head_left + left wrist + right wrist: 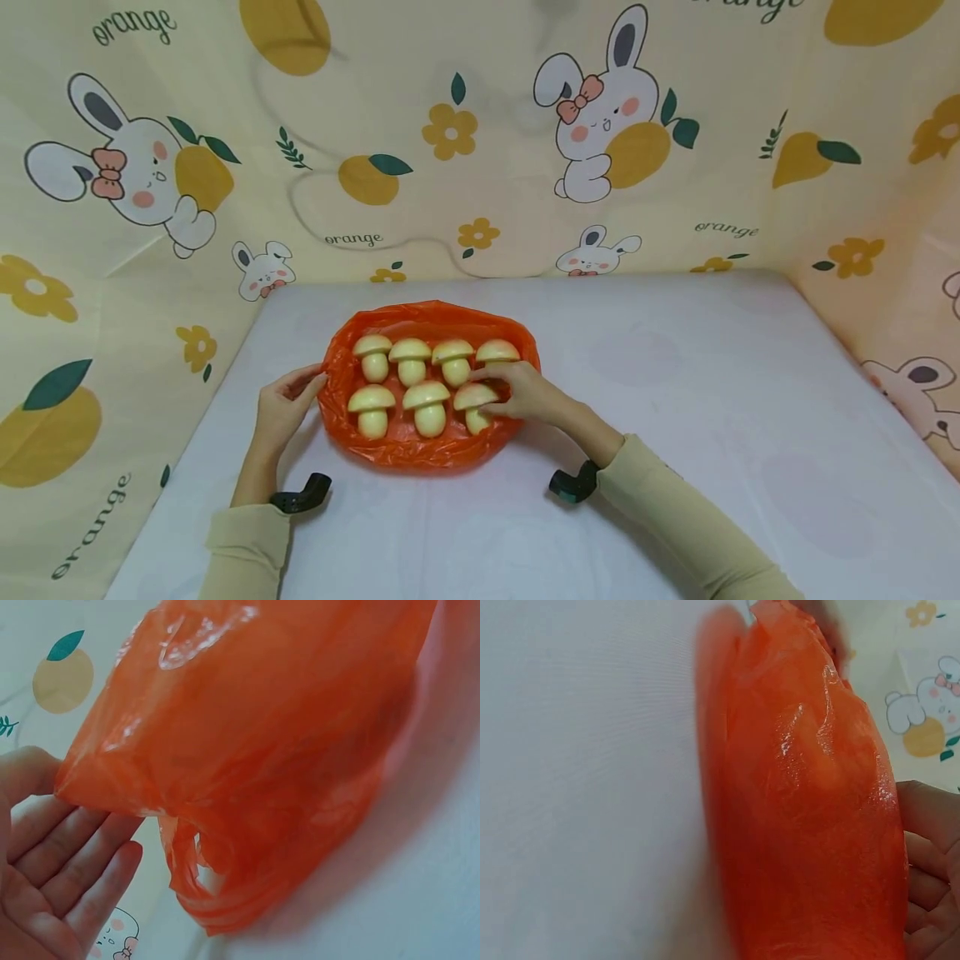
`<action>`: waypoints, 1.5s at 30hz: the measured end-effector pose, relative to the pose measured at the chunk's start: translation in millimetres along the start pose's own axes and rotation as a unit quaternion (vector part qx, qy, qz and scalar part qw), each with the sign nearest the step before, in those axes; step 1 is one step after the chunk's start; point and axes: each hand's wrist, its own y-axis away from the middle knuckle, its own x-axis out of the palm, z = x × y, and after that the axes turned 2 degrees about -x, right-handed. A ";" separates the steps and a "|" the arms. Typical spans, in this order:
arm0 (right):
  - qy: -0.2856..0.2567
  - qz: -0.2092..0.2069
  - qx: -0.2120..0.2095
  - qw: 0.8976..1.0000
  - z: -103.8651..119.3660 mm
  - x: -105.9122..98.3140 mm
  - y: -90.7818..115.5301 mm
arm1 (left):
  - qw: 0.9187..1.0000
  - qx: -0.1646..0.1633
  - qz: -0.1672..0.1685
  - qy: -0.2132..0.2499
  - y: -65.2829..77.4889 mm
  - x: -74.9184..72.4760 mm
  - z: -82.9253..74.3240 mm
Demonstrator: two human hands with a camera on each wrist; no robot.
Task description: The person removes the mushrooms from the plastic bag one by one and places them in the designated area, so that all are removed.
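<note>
An orange-red plastic bag [423, 454] lies spread wide on the table, its crumpled rim around two rows of pale yellow mushrooms [427, 396] with smooth domed caps and thick stems. My left hand [281, 408] pinches the bag's left rim between thumb and index finger; in the left wrist view the other fingers extend below the bag's edge [225, 735]. Over the right rim reaches my right hand [536, 396], its thumb and fingers around the cap of the front-right mushroom [471, 395]. In the right wrist view the bag's side [810, 825] hides that grip.
A white-covered table [675, 375] extends to the right and in front of the bag. Behind it hangs a cream cloth [495, 192] printed with rabbits and oranges. Black wrist cameras [302, 494] are worn on both wrists.
</note>
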 end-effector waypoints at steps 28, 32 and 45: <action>-0.147 -0.085 0.020 0.985 3.9 -43.8 9.8 | 0.971 -0.090 -0.013 0.221 -2.2 8.4 -1.3; -0.151 -0.089 0.014 0.984 2.6 -52.1 13.6 | 0.953 -0.132 -0.035 0.271 -2.2 11.4 0.7; -0.165 -0.114 0.054 0.978 -15.4 -77.0 30.3 | 0.935 -0.139 -0.043 0.322 2.4 13.5 4.6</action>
